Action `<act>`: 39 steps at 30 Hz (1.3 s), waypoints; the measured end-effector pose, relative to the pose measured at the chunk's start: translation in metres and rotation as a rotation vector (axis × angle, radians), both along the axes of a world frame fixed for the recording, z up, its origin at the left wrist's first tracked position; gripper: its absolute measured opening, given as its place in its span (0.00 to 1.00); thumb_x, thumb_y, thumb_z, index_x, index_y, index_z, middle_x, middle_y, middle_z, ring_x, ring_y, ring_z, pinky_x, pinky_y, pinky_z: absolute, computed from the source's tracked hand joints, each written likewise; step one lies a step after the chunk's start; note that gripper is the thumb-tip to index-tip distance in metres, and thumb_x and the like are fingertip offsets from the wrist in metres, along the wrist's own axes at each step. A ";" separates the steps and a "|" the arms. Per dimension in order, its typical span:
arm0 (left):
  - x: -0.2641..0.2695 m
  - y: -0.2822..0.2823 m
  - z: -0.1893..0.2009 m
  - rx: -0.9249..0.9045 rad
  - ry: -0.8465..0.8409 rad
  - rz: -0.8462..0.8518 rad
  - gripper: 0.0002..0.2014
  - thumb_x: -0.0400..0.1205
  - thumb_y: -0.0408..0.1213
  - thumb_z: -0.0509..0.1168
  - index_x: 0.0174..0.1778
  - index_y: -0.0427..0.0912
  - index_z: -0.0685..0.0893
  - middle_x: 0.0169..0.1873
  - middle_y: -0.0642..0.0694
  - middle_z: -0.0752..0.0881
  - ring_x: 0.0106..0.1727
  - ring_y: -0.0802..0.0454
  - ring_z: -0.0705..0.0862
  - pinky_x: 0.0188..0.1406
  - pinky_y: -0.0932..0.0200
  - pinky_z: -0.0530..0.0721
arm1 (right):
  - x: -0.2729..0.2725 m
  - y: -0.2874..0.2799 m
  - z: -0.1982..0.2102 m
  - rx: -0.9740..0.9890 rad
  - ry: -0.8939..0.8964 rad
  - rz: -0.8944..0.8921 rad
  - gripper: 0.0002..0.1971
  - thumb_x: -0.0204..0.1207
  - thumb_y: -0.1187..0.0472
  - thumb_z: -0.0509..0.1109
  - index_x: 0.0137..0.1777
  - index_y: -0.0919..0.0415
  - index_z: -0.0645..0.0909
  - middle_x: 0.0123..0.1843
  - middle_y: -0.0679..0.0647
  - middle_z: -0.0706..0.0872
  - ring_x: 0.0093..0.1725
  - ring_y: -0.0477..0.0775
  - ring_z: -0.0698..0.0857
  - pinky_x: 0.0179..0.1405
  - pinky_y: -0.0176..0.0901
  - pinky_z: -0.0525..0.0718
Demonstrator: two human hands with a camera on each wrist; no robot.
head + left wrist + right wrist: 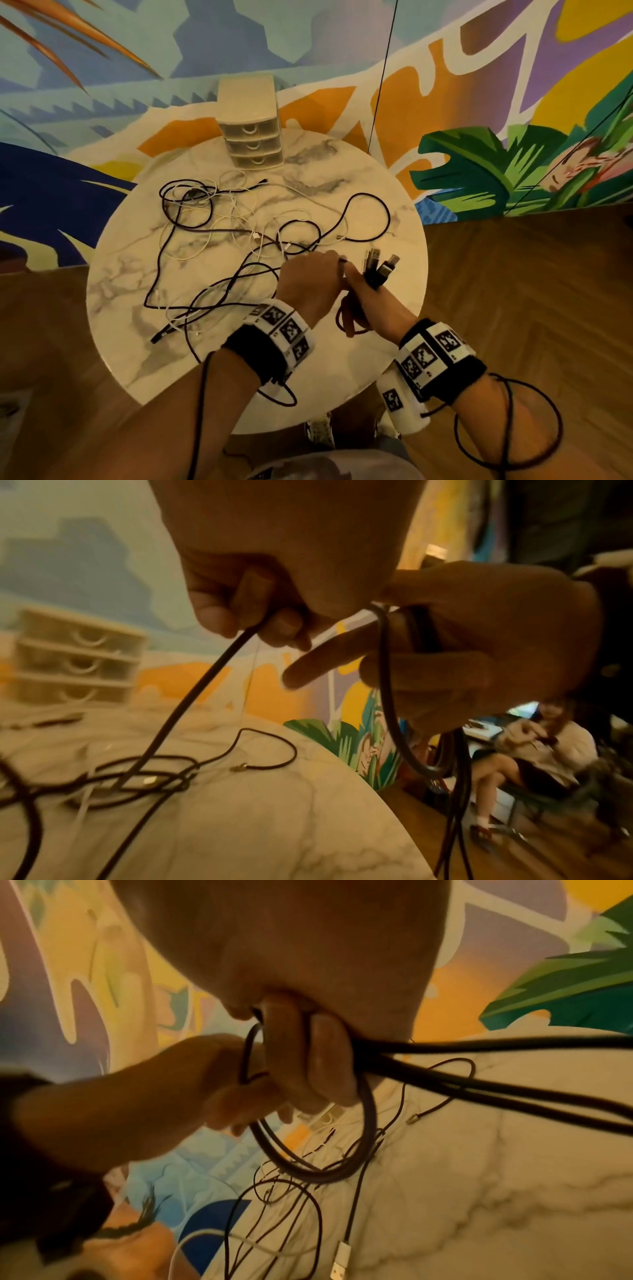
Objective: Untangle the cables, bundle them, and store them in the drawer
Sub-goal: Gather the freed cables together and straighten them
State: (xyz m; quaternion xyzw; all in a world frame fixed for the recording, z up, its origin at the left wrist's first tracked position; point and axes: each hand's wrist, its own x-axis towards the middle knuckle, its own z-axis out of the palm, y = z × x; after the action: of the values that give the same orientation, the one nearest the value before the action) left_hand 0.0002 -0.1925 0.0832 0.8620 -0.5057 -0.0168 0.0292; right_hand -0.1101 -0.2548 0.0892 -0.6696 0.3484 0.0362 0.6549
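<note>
A tangle of black and white cables (222,233) sprawls over the round marble table (359,192). My right hand (359,298) grips a bundle of black cable (375,274) near the table's right edge, several USB plugs sticking up from the fist. In the right wrist view its fingers (308,1064) curl round looped black cable (363,1137). My left hand (310,274) is right beside it and pinches one black strand (192,696) that runs down into the tangle. A beige three-drawer unit (251,137) stands at the table's far edge, all drawers shut.
A white USB plug (339,1259) lies on the marble near me. A painted mural wall rises behind the table, and wooden floor (513,291) surrounds it. A person (534,750) sits in the background to the right. Thin black wires hang from my wristbands.
</note>
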 end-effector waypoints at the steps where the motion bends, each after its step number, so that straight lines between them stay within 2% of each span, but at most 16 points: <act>1: -0.001 0.001 0.003 0.022 -0.013 -0.007 0.11 0.85 0.46 0.53 0.50 0.46 0.78 0.43 0.49 0.86 0.43 0.49 0.85 0.34 0.57 0.75 | 0.001 0.002 -0.002 -0.021 0.012 0.025 0.33 0.78 0.33 0.45 0.32 0.58 0.78 0.20 0.55 0.76 0.20 0.48 0.68 0.23 0.35 0.66; 6: 0.000 0.001 0.010 0.059 0.061 -0.012 0.10 0.84 0.42 0.55 0.52 0.44 0.80 0.42 0.47 0.86 0.42 0.48 0.85 0.39 0.55 0.79 | 0.001 -0.005 -0.003 -0.070 -0.065 -0.006 0.26 0.84 0.45 0.54 0.30 0.60 0.78 0.19 0.47 0.75 0.20 0.44 0.69 0.25 0.37 0.68; 8: 0.007 0.002 -0.001 -0.058 0.306 0.044 0.13 0.86 0.43 0.53 0.47 0.41 0.80 0.40 0.45 0.85 0.41 0.46 0.83 0.41 0.51 0.80 | 0.000 -0.012 -0.003 -0.120 -0.122 -0.071 0.24 0.85 0.49 0.55 0.30 0.60 0.77 0.21 0.47 0.75 0.21 0.44 0.70 0.25 0.37 0.69; 10: 0.018 0.008 -0.028 -0.220 0.722 0.211 0.12 0.85 0.42 0.57 0.43 0.39 0.81 0.39 0.42 0.85 0.40 0.46 0.81 0.42 0.51 0.78 | -0.003 -0.022 0.001 -0.171 -0.187 -0.183 0.23 0.85 0.51 0.56 0.30 0.59 0.76 0.23 0.48 0.74 0.23 0.44 0.69 0.26 0.36 0.68; 12: 0.033 0.025 -0.060 -0.236 1.031 0.430 0.10 0.84 0.38 0.59 0.39 0.41 0.80 0.37 0.44 0.83 0.36 0.48 0.78 0.36 0.55 0.78 | -0.006 -0.034 0.006 -0.204 -0.242 -0.274 0.23 0.86 0.52 0.55 0.30 0.62 0.74 0.20 0.45 0.72 0.21 0.43 0.67 0.22 0.32 0.65; 13: 0.042 0.035 -0.075 -0.206 1.106 0.503 0.10 0.85 0.36 0.59 0.38 0.42 0.79 0.35 0.45 0.82 0.34 0.49 0.77 0.33 0.58 0.77 | -0.008 -0.042 0.009 -0.204 -0.254 -0.296 0.24 0.86 0.53 0.54 0.30 0.63 0.73 0.18 0.45 0.70 0.19 0.43 0.66 0.20 0.31 0.64; 15: 0.069 0.051 -0.096 -0.169 1.048 0.562 0.11 0.84 0.35 0.60 0.36 0.44 0.79 0.34 0.44 0.81 0.36 0.48 0.77 0.36 0.56 0.76 | -0.016 -0.058 0.008 -0.166 -0.214 -0.278 0.25 0.86 0.54 0.54 0.28 0.64 0.74 0.18 0.48 0.69 0.18 0.43 0.64 0.19 0.32 0.62; 18: 0.112 0.047 -0.078 -0.298 0.847 0.589 0.14 0.84 0.42 0.60 0.33 0.46 0.81 0.35 0.34 0.85 0.38 0.45 0.81 0.40 0.50 0.78 | -0.031 -0.075 -0.008 -0.157 -0.107 -0.209 0.26 0.86 0.52 0.54 0.33 0.67 0.82 0.22 0.55 0.70 0.17 0.44 0.66 0.20 0.33 0.64; 20: 0.126 0.032 -0.043 -0.388 0.680 0.566 0.18 0.83 0.50 0.58 0.34 0.45 0.84 0.36 0.38 0.88 0.39 0.42 0.85 0.44 0.48 0.84 | -0.038 -0.083 -0.016 -0.238 -0.085 -0.336 0.27 0.86 0.50 0.54 0.39 0.70 0.85 0.22 0.55 0.71 0.18 0.44 0.67 0.23 0.38 0.65; 23: 0.107 0.017 0.003 -0.376 0.404 0.474 0.21 0.84 0.54 0.54 0.40 0.45 0.86 0.39 0.42 0.88 0.43 0.40 0.85 0.44 0.49 0.83 | -0.039 -0.080 -0.004 -0.331 -0.158 -0.641 0.27 0.85 0.48 0.55 0.30 0.64 0.80 0.23 0.52 0.74 0.19 0.42 0.69 0.24 0.39 0.67; 24: 0.089 0.011 0.013 -0.301 0.307 0.413 0.21 0.85 0.54 0.53 0.43 0.44 0.85 0.41 0.41 0.88 0.44 0.40 0.85 0.42 0.51 0.80 | -0.035 -0.072 0.004 -0.315 -0.203 -0.634 0.27 0.85 0.48 0.55 0.27 0.63 0.77 0.23 0.52 0.75 0.20 0.43 0.70 0.25 0.39 0.68; 28: 0.009 -0.006 0.027 -0.117 0.118 0.113 0.18 0.86 0.51 0.50 0.48 0.46 0.81 0.43 0.44 0.86 0.45 0.42 0.84 0.34 0.55 0.71 | -0.009 -0.023 0.015 -0.215 -0.177 -0.219 0.28 0.81 0.42 0.54 0.32 0.63 0.80 0.28 0.56 0.83 0.23 0.51 0.72 0.29 0.46 0.72; 31: -0.022 -0.002 0.017 -0.136 0.106 -0.011 0.14 0.87 0.47 0.50 0.53 0.48 0.80 0.43 0.49 0.86 0.41 0.48 0.85 0.31 0.57 0.69 | 0.000 -0.017 -0.002 -0.243 -0.072 -0.229 0.31 0.81 0.39 0.53 0.33 0.66 0.79 0.23 0.57 0.78 0.20 0.47 0.74 0.32 0.45 0.72; 34: -0.025 0.005 0.003 -0.133 0.237 -0.057 0.13 0.87 0.44 0.51 0.56 0.45 0.79 0.44 0.49 0.84 0.41 0.49 0.83 0.33 0.58 0.68 | -0.005 -0.025 -0.015 -0.251 -0.085 -0.263 0.19 0.85 0.46 0.53 0.52 0.52 0.84 0.22 0.51 0.76 0.20 0.41 0.73 0.33 0.40 0.73; 36: -0.020 0.008 -0.018 -0.135 0.417 -0.021 0.11 0.86 0.42 0.54 0.52 0.42 0.80 0.45 0.48 0.81 0.43 0.48 0.81 0.37 0.59 0.70 | -0.007 -0.030 -0.014 -0.264 -0.154 -0.297 0.18 0.86 0.50 0.51 0.64 0.50 0.81 0.23 0.50 0.74 0.21 0.40 0.72 0.29 0.32 0.73; 39: 0.003 0.027 -0.058 -0.115 0.659 0.181 0.11 0.85 0.39 0.58 0.55 0.39 0.82 0.51 0.44 0.82 0.51 0.46 0.81 0.46 0.63 0.71 | -0.010 -0.038 -0.003 -0.183 -0.307 -0.435 0.19 0.87 0.49 0.50 0.71 0.46 0.75 0.27 0.53 0.75 0.21 0.39 0.70 0.24 0.31 0.68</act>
State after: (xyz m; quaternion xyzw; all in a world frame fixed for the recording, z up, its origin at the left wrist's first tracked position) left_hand 0.0032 -0.1652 0.0255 0.8486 -0.3907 -0.2631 0.2408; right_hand -0.1199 -0.2924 0.0860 -0.6332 0.3825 -0.2386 0.6292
